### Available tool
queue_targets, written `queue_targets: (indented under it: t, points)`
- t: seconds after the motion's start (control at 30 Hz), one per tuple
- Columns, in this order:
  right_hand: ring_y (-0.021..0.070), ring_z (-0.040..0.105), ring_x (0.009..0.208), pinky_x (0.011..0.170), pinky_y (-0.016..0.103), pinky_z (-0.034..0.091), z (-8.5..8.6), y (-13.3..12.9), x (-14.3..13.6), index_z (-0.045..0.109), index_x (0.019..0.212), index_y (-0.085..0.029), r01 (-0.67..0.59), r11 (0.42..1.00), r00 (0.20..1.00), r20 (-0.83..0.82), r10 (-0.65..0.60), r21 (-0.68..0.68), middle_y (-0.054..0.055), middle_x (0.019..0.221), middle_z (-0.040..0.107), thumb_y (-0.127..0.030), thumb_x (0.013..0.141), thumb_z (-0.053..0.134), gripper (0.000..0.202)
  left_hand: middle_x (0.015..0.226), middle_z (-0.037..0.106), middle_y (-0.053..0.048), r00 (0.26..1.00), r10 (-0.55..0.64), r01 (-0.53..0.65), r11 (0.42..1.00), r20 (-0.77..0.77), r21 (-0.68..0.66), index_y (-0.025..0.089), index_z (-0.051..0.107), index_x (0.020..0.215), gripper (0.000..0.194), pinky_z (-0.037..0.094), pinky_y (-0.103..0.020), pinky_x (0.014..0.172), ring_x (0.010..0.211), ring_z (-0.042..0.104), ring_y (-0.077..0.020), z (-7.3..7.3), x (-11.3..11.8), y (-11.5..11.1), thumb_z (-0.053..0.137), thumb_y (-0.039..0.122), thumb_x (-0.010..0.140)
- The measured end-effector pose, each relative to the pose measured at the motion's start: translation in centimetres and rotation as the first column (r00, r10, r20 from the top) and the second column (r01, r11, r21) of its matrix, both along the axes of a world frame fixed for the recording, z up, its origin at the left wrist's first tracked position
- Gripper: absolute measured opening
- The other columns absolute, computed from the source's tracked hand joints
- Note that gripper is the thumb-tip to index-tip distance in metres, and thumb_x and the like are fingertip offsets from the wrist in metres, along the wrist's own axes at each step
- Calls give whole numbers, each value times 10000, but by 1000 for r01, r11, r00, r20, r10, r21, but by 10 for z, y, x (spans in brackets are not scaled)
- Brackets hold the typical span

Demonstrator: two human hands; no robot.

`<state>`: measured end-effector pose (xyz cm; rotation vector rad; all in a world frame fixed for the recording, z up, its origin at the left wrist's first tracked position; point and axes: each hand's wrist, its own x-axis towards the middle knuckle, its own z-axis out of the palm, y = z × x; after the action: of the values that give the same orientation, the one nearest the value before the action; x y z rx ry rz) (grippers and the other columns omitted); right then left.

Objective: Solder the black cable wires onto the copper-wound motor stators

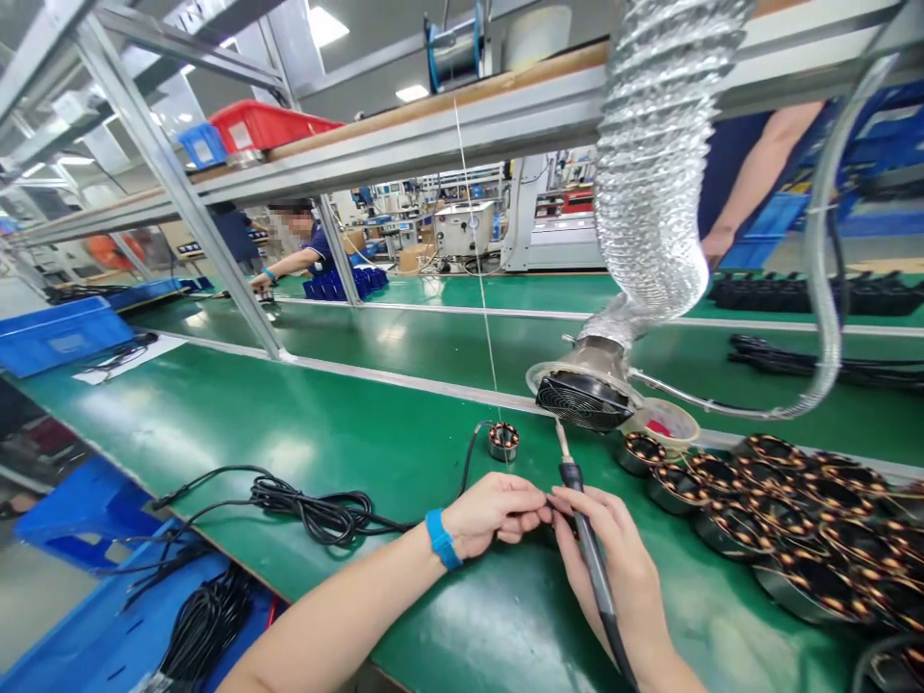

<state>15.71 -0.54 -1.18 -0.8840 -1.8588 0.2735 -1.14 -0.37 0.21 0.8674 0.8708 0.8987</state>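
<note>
My right hand (613, 558) is closed around a soldering iron (590, 553), its tip pointing up and away from me beneath the fan of the extraction hose. My left hand (501, 515), with a blue wristband (442, 539), is closed in a pinch. Something small and dark shows between the fingertips of both hands, too small to name. Just beyond the left hand, a ring-shaped stator with copper windings (503, 441) stands on the green table, a black lead curving from its left side. A coiled black cable (318, 505) lies left of my forearm, one strand passing behind my wrist.
Many copper-wound stators (751, 529) crowd the right side. A foil hose with fan (584, 399) hangs ahead, beside a small round tub (668, 423). Solder wire comes down from a spool (453, 53). Blue bins (62, 337) stand left. Two people are across the bench.
</note>
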Motion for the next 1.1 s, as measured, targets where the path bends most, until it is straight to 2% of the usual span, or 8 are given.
queue_targets:
  t: [0.3,0.47,0.6,0.7,0.83,0.9,0.97,1.1]
  points:
    - [223,617,1062,898,371,531,-6,-2,-16,559,1226,-264,-32,995,999,-34,29,-91,76,1182,586,-283,936,527,293,572,444,61,965,242,-249,967,97,63,119,577,743,435,124,-205,414,407,267,-8,1,-2,9,764,509,703]
    - [236,599,1109,952,405,503,2,-2,-12,540,1267,-241,24,998,998,-61,-27,-53,96,1211,584,-256,931,538,336,562,451,67,900,434,-427,896,-37,120,106,606,783,464,207,-190,385,389,313,-20,2,-23,20,718,552,720]
    - [223,603,1096,949,398,504,4,-1,-5,549,1226,-235,26,999,994,-102,-29,-27,90,1147,608,-188,938,512,294,626,598,-20,818,541,-493,834,-194,246,75,653,817,462,400,-215,432,450,489,-74,1,-34,26,658,535,780]
    - [211,606,1088,948,382,504,5,-2,-1,542,1233,-237,18,1000,992,-125,-19,-9,89,1135,607,-142,936,502,315,803,698,-109,725,663,-580,734,-188,353,63,683,886,446,534,-265,628,658,645,-137,3,-39,27,629,502,828]
    - [208,612,1050,930,382,506,9,-4,1,544,1229,-241,24,998,985,-174,-16,49,87,1101,607,-106,922,516,336,1023,710,-143,569,821,-681,502,-47,533,94,666,994,439,545,-268,725,834,689,-167,16,-44,21,532,502,903]
    - [207,613,1024,914,385,509,12,-4,2,546,1222,-243,29,996,980,-197,-13,79,84,1081,606,-93,915,523,343,977,719,-117,523,847,-646,468,-96,604,119,654,1022,449,519,-244,608,666,666,-135,24,-44,14,480,521,925]
    - [205,613,999,896,387,513,14,-5,2,547,1216,-245,40,995,975,-220,-19,94,82,1064,602,-85,911,525,345,906,725,-87,520,814,-495,533,-257,686,143,665,1023,438,501,-245,581,569,630,-121,32,-40,7,431,507,951]
    - [202,613,977,876,386,525,18,-9,2,550,1203,-247,75,993,968,-247,-50,93,83,1050,589,-80,910,516,338,1185,664,-86,456,639,69,669,-619,740,207,715,926,330,496,-314,909,1015,664,-215,34,-27,0,459,412,957]
